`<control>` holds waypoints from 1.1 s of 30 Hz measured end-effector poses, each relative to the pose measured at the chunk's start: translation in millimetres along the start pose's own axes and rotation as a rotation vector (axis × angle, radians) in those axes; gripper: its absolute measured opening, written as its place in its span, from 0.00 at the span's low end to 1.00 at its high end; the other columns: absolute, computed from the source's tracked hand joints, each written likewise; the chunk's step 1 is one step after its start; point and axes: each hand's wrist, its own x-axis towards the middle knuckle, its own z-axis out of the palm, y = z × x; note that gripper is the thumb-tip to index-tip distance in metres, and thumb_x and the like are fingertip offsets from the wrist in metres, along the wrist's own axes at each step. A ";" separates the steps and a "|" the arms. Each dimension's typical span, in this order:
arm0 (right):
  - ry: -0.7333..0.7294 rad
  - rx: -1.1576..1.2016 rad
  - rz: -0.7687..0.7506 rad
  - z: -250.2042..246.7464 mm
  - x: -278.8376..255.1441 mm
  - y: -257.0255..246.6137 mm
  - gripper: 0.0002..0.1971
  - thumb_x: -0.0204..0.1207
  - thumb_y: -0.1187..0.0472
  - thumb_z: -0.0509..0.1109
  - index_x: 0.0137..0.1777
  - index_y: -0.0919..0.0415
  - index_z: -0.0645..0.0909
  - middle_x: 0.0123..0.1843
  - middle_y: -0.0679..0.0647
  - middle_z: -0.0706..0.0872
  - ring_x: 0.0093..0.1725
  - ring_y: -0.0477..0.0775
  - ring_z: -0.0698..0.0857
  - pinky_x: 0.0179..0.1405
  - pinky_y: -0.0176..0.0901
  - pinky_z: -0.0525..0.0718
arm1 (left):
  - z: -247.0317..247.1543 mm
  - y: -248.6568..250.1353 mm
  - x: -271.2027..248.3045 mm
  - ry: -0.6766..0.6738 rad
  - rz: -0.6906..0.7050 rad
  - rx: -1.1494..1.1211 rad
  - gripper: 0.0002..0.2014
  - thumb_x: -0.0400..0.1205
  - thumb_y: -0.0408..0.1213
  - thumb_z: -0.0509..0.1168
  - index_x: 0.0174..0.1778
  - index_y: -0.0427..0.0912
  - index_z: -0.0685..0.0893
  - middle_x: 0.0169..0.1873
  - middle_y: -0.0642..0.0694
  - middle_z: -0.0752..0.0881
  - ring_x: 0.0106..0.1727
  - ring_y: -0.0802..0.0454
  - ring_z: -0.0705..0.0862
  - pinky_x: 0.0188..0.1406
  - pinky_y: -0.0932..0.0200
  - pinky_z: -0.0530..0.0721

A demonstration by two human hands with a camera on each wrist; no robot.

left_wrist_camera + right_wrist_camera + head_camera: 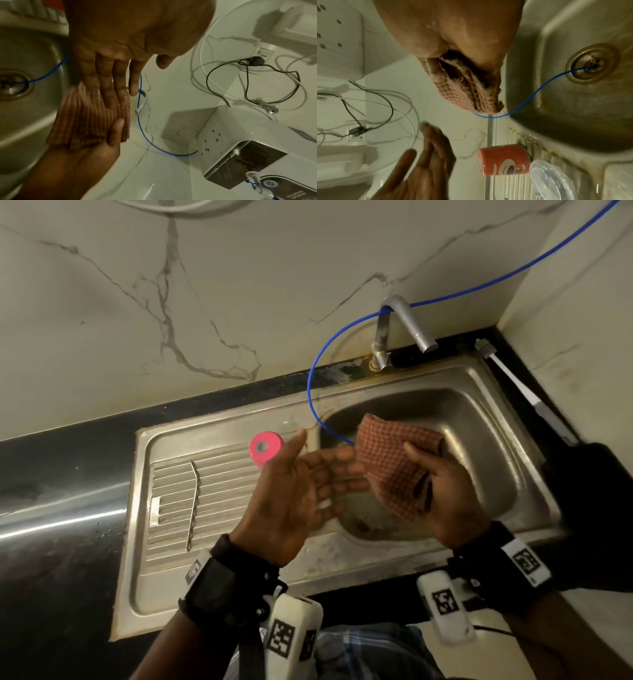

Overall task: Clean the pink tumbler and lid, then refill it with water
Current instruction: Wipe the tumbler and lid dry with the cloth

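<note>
**Cloth in my right hand, tumbler upside down on the drainboard**

Head view first. My right hand (445, 491) is clamped on a folded reddish waffle cloth (394, 463), thumb on top, over the basin of the steel sink (479, 412). My left hand (294, 494) is flat with fingers straight, holding nothing, its fingertips blurred just beside the cloth. The pink tumbler (265, 449) stands upside down on the ribbed drainboard, partly hidden behind my left thumb. A metal straw (192, 501) lies on the ribs to its left. A blue tube (315, 392) loops from the tap (407, 326) down into the basin, and a toothbrush (507, 374) lies on the dark counter by the right rim.

Left wrist view: my fingers (106, 83) are stretched out together, their tips against the cloth, which lies across my right palm. The tube runs into the drain (12, 85).

Right wrist view: my fingers curl round the bunched cloth. Below it, my left hand is spread flat and apart from it. The tumbler stands base up on the drainboard with the clear lid (551, 180) lying just beside it.
</note>
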 end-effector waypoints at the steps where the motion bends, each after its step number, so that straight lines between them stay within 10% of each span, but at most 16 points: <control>1: -0.063 0.021 0.065 6.5 -0.6 4.3 0.17 0.81 0.57 0.68 0.66 0.62 0.86 0.55 0.59 0.94 0.51 0.58 0.94 0.54 0.56 0.90 | 6.7 -1.8 1.2 -0.039 -0.014 0.010 0.37 0.90 0.67 0.50 0.69 0.39 0.90 0.66 0.37 0.92 0.67 0.41 0.91 0.64 0.44 0.79; 4: -0.173 0.013 0.173 21.1 -8.5 18.4 0.17 0.83 0.55 0.64 0.63 0.60 0.90 0.51 0.58 0.94 0.45 0.53 0.94 0.45 0.50 0.92 | 14.3 3.0 5.9 -0.071 -0.009 -0.013 0.41 0.89 0.68 0.51 0.71 0.33 0.88 0.67 0.31 0.91 0.69 0.35 0.90 0.65 0.46 0.83; 7: -0.177 -0.012 0.118 28.8 -17.5 28.6 0.19 0.85 0.57 0.63 0.69 0.64 0.88 0.65 0.70 0.90 0.62 0.66 0.92 0.61 0.58 0.91 | 5.8 9.0 6.4 -0.020 0.075 -0.103 0.38 0.90 0.64 0.54 0.67 0.27 0.86 0.63 0.24 0.90 0.62 0.25 0.92 0.57 0.47 0.92; 13: -0.112 -0.060 0.154 24.9 -24.6 36.8 0.17 0.87 0.59 0.63 0.67 0.61 0.89 0.66 0.67 0.90 0.62 0.65 0.92 0.66 0.60 0.88 | 2.1 -3.4 5.6 0.100 0.180 -0.153 0.20 0.91 0.45 0.59 0.63 0.31 0.86 0.54 0.26 0.93 0.46 0.29 0.95 0.40 0.54 0.94; 18: -0.053 0.030 0.205 9.9 -32.2 38.0 0.13 0.78 0.60 0.70 0.56 0.61 0.94 0.62 0.65 0.92 0.58 0.66 0.93 0.57 0.64 0.92 | -18.4 12.1 11.5 0.317 0.416 -0.148 0.19 0.90 0.32 0.63 0.77 0.37 0.81 0.65 0.43 0.93 0.68 0.42 0.92 0.62 0.48 0.85; 24: -0.086 0.154 0.266 24.9 -31.2 45.0 0.18 0.86 0.61 0.64 0.70 0.66 0.86 0.73 0.69 0.85 0.71 0.69 0.86 0.63 0.61 0.89 | 6.1 -12.4 18.2 0.088 0.789 0.784 0.20 0.90 0.42 0.65 0.79 0.48 0.83 0.76 0.54 0.86 0.77 0.59 0.82 0.75 0.49 0.81; 28: -0.159 0.308 0.299 30.0 -32.9 31.9 0.22 0.91 0.55 0.56 0.62 0.58 0.93 0.68 0.62 0.90 0.63 0.58 0.92 0.60 0.58 0.92 | 1.4 -25.9 25.4 0.061 0.804 1.635 0.26 0.93 0.61 0.48 0.90 0.66 0.64 0.93 0.63 0.56 0.94 0.59 0.48 0.86 0.19 0.56; 33: -0.102 0.250 0.294 15.8 -36.1 39.0 0.24 0.90 0.53 0.59 0.81 0.64 0.78 0.77 0.68 0.82 0.77 0.68 0.82 0.77 0.71 0.77 | -18.2 -14.1 20.5 0.081 0.696 1.664 0.27 0.91 0.69 0.42 0.89 0.80 0.53 0.94 0.63 0.43 0.94 0.58 0.35 0.87 0.23 0.45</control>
